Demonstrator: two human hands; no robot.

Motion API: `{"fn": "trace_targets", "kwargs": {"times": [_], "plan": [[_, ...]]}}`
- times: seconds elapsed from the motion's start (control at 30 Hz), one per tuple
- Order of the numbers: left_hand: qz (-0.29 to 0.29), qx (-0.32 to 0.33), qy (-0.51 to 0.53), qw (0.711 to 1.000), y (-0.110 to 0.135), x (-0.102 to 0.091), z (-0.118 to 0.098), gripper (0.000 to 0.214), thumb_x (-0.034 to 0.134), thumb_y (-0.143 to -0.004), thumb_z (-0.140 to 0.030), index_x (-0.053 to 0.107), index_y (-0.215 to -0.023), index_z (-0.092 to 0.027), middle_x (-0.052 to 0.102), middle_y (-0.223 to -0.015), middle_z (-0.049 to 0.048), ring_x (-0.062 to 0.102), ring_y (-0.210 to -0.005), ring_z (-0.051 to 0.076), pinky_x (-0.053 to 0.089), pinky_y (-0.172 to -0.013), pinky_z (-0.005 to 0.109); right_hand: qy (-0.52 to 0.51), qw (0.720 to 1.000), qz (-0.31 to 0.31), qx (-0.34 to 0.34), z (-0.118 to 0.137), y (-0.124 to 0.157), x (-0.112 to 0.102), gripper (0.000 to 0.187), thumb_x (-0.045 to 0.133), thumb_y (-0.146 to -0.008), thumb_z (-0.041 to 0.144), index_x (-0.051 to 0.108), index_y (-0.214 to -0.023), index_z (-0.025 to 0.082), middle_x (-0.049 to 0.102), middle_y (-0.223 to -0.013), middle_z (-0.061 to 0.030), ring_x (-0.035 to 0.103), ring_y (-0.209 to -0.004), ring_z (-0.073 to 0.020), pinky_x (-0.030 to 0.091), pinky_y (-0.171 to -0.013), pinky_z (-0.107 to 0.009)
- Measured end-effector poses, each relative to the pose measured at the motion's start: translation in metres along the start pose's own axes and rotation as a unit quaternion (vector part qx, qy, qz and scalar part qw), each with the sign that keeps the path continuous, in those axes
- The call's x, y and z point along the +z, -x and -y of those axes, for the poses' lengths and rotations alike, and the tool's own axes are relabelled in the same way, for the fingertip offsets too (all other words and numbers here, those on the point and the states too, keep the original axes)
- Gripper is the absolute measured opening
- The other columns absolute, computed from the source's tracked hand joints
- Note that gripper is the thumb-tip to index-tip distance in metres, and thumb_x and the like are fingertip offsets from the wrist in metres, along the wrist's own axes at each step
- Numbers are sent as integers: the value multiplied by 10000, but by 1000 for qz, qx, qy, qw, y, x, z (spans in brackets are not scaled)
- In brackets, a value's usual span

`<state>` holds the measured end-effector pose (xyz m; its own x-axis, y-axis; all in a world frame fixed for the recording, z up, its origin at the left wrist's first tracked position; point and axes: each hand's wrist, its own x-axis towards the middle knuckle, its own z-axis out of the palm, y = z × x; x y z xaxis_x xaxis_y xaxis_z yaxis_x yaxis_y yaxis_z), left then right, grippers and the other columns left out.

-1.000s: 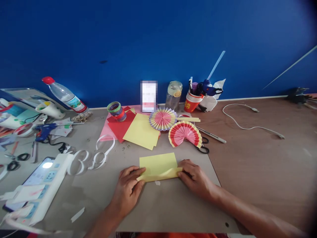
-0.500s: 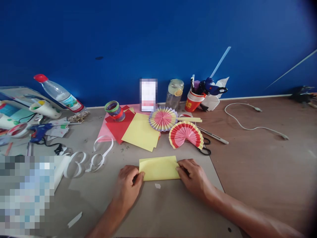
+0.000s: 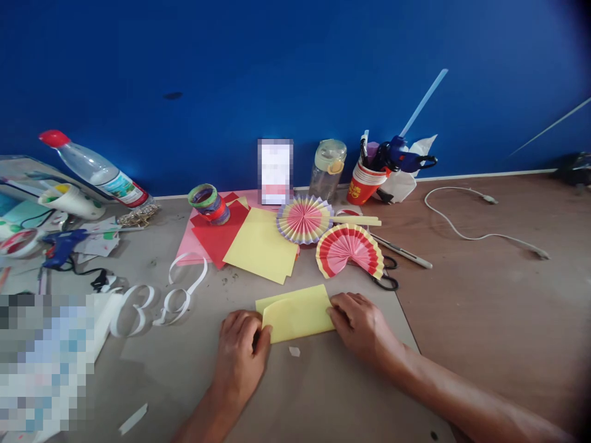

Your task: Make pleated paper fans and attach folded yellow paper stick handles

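Observation:
A yellow sheet of paper point(image 3: 295, 317), folded over on itself, lies on the table between my hands. Its upper layer lifts and curls at the left end, so the two layers do not line up there. My left hand point(image 3: 242, 341) pinches the left end, thumb near the lower corner. At the opposite end, my right hand point(image 3: 357, 320) grips the right edge between thumb and curled fingers. Beyond the paper are a pleated red, pink and yellow paper fan point(image 3: 349, 251) and a round pleated rosette point(image 3: 305, 219) with a yellow stick.
Behind lie yellow paper point(image 3: 261, 246), red paper point(image 3: 221, 237) and tape rolls point(image 3: 209, 203). Scissors point(image 3: 390, 274) and a pen-like cutter point(image 3: 406, 251) lie right of the fan. White paper strips point(image 3: 178, 301) curl at left. A bottle point(image 3: 101, 172) leans by the blue wall.
The left end of the folded paper has come nearer me with my left hand, and its layers have slid out of line. My right hand keeps its grip. The camera view has shifted slightly.

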<state>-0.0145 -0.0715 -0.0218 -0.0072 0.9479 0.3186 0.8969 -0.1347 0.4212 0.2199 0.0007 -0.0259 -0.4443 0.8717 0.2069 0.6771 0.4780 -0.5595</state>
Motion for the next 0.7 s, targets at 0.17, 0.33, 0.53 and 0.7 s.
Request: {"fn": "trace_targets", "kwargs": {"times": [0.17,0.33,0.53,0.7], "plan": [[-11,1,1,1000,0,1,1,198,513,-862,-137,453,-694,-222,604,-733,11,538,-752,188,399,-731,336,-20,999,-18,-35,1,-4,0,179,439,-893,164,514,-734,202,564,-686,-46,520,-666,-181,391,-620,-295],[-20,14,-9,1000,0,1,3,173,519,-862,-133,459,-728,-224,585,-700,6,525,-730,191,399,-720,331,-43,995,-34,-78,-3,-9,2,137,430,-906,137,529,-831,196,617,-793,-68,530,-730,-188,401,-693,-322],[-17,4,-28,999,2,3,5,166,547,-844,-149,479,-712,-222,631,-860,32,549,-791,196,393,-747,348,-29,998,-34,-41,-8,-10,9,136,459,-883,141,488,-766,204,594,-716,-42,523,-674,-180,388,-644,-301],[-18,7,-48,999,2,4,6,177,555,-843,-159,498,-683,-210,625,-890,42,544,-792,196,397,-765,354,-13,999,-42,-26,-6,-11,11,159,473,-868,138,467,-725,206,574,-685,-24,509,-650,-171,370,-627,-286]]}}
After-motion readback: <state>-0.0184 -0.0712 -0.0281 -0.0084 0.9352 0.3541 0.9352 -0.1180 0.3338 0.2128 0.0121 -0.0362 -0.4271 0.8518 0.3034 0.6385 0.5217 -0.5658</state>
